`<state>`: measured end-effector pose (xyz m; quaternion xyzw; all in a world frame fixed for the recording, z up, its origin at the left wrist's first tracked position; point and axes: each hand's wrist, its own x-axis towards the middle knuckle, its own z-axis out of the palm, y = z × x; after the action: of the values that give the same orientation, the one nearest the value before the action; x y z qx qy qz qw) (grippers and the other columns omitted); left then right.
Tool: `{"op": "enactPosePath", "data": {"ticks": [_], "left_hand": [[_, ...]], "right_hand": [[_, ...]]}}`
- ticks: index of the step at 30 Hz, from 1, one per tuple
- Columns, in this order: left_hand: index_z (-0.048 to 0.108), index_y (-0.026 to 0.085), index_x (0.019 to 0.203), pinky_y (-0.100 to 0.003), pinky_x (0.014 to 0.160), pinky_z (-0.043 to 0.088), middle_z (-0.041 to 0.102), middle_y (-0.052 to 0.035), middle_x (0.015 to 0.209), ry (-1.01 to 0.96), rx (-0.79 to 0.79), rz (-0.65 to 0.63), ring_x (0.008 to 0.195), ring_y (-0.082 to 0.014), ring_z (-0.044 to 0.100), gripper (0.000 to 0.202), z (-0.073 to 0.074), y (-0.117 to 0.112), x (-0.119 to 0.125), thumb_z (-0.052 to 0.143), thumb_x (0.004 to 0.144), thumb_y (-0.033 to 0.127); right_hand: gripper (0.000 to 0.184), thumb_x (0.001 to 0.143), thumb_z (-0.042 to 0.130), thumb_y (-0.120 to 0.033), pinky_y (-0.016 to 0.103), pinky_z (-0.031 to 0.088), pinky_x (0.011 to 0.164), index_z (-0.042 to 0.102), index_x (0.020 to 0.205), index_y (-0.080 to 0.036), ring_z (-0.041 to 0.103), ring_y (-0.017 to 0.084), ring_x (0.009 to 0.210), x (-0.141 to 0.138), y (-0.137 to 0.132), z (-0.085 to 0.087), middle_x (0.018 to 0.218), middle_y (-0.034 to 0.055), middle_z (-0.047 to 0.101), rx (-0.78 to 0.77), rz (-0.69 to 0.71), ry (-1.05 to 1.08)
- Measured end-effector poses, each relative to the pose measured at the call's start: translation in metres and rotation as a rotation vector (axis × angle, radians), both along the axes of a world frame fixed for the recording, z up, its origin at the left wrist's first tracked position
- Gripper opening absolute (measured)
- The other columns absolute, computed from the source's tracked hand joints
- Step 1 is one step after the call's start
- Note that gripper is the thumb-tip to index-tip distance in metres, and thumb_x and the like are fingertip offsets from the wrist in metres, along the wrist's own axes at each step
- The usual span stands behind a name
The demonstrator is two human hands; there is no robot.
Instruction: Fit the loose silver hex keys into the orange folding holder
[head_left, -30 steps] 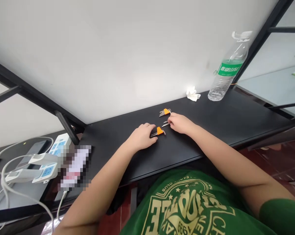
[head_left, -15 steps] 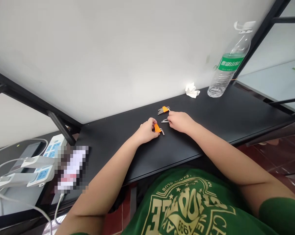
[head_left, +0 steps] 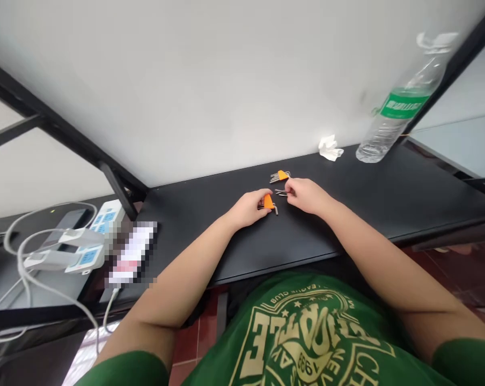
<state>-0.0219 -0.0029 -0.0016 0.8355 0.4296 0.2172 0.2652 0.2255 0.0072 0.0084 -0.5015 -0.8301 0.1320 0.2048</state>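
Note:
My left hand [head_left: 250,207] is closed on an orange hex key holder [head_left: 269,201], thumb and fingers pinching its sides. One bent metal key sticks out of the holder at its right end. Just to the right, my right hand [head_left: 306,194] grips a few loose hex keys [head_left: 281,192], whose thin shafts point left toward the holder. Behind my right hand, a second orange holder [head_left: 283,175] filled with several hex keys lies on the black desk [head_left: 194,214]. My fingers hide parts of the loose keys and of the held holder.
A crumpled white tissue [head_left: 330,148] and a tall water bottle with a green label [head_left: 403,104] stand by the wall at the back right. At the left are a phone [head_left: 133,252] on a cable and a white power strip [head_left: 109,214] with plugged-in chargers. Black metal frame bars flank the desk.
The camera view has shifted, so the scene sits somewhat differently in the picture. The loose keys in my right hand have changed angle slightly and fanned apart. Both grips persist.

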Motion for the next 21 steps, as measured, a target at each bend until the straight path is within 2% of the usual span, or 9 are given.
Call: {"op": "enactPosePath", "data": {"ticks": [4,9,15,21], "left_hand": [[0.059,0.023,0.138,-0.034,0.098,0.058,0.074,-0.0029,0.111,-0.079,0.079,0.011,0.098,-0.018,0.073,0.053,-0.004,0.001,-0.004,0.064,0.086,0.016],[0.058,0.021,0.14,-0.033,0.099,0.06,0.075,-0.0023,0.109,-0.185,0.088,0.026,0.097,-0.0166,0.074,0.052,-0.007,0.003,-0.005,0.068,0.089,0.026],[0.059,0.021,0.141,-0.034,0.102,0.06,0.075,-0.0031,0.114,-0.185,0.097,0.02,0.098,-0.0164,0.075,0.052,-0.004,0.0,-0.003,0.069,0.09,0.028],[0.06,0.021,0.139,-0.033,0.1,0.061,0.075,-0.0015,0.106,-0.21,0.101,0.036,0.094,-0.0152,0.074,0.052,-0.003,0.0,-0.004,0.071,0.089,0.029]], "right_hand": [[0.014,0.089,0.057,-0.016,0.028,0.044,0.066,0.069,0.096,-0.02,0.058,0.015,0.067,0.002,-0.001,-0.001,0.081,0.0002,0.064,-0.136,0.181,0.296],[0.025,0.097,0.052,-0.023,0.03,0.049,0.067,0.073,0.11,-0.02,0.061,0.014,0.065,0.001,-0.002,0.0,0.088,0.0021,0.064,-0.262,0.284,0.364],[0.026,0.099,0.054,-0.022,0.036,0.051,0.08,0.078,0.11,-0.02,0.062,0.019,0.081,0.006,0.0,0.001,0.094,0.0066,0.065,0.003,0.294,0.287],[0.027,0.101,0.054,-0.022,0.037,0.052,0.081,0.08,0.111,-0.02,0.063,0.021,0.085,0.012,0.003,-0.002,0.1,0.009,0.067,0.055,0.29,0.251]]}}
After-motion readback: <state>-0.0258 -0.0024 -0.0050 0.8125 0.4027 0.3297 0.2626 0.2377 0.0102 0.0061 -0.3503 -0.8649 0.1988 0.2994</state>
